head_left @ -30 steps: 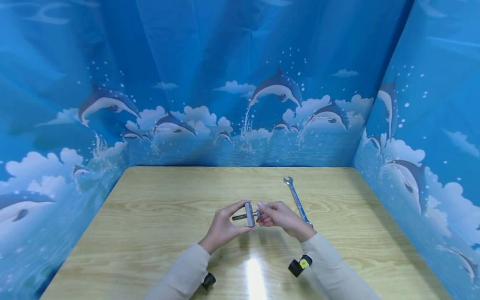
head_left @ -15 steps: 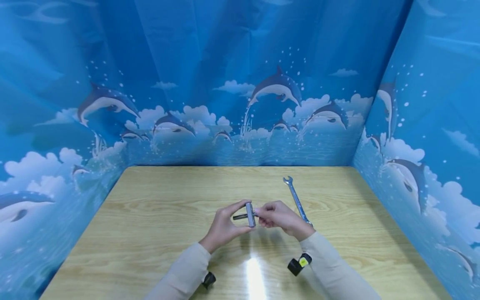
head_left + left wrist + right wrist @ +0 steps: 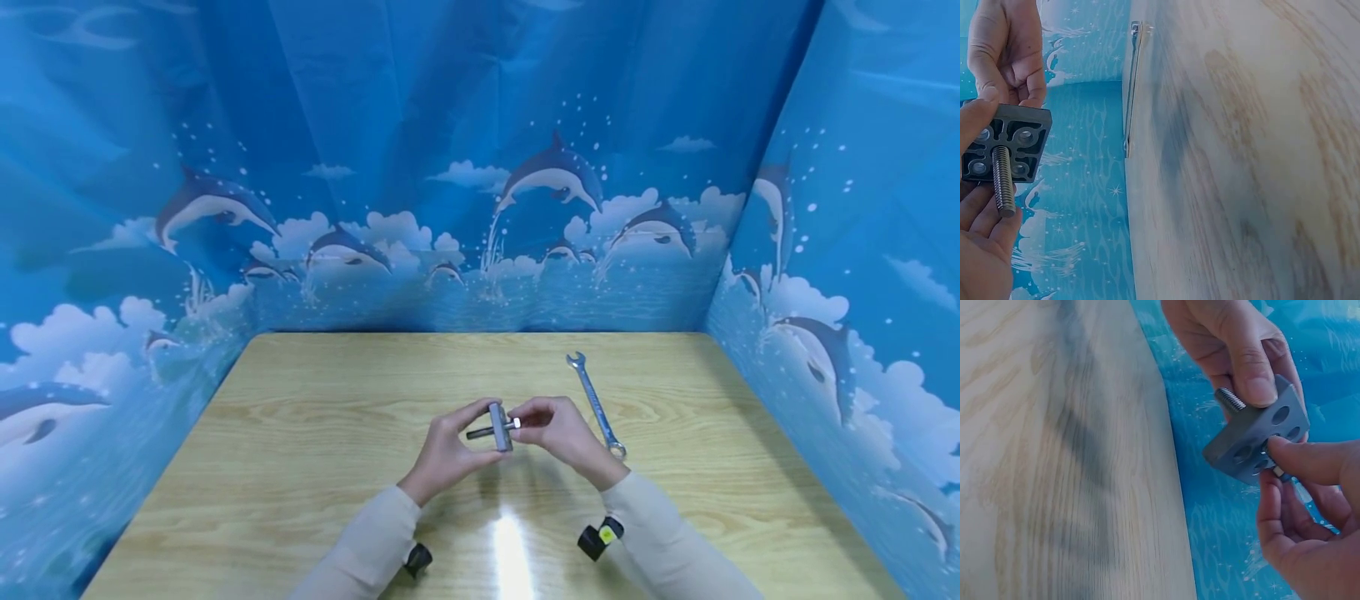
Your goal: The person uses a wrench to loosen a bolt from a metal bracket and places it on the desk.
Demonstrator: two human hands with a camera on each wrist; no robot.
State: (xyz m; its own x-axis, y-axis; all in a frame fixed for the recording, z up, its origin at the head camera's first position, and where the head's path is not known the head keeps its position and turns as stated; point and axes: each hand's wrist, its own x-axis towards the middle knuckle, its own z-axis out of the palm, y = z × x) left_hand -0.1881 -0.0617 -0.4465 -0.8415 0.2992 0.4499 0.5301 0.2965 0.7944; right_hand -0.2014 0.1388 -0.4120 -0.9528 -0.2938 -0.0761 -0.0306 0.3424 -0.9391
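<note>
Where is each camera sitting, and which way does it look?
Head: on the person's head, looking forward and down at the table; the left hand, right hand and sleeves show.
Left wrist: on that wrist, facing the metal plate's ribbed side; both hands show.
Right wrist: on that wrist, facing the plate's smoother side; both hands show.
Shared: the head and left wrist views both show the wrench.

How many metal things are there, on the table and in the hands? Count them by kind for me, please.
Bolt: 1, running through the plate
Plate with holes: 1, held in the left hand
Wrench: 1, lying on the table
Total: 3
</note>
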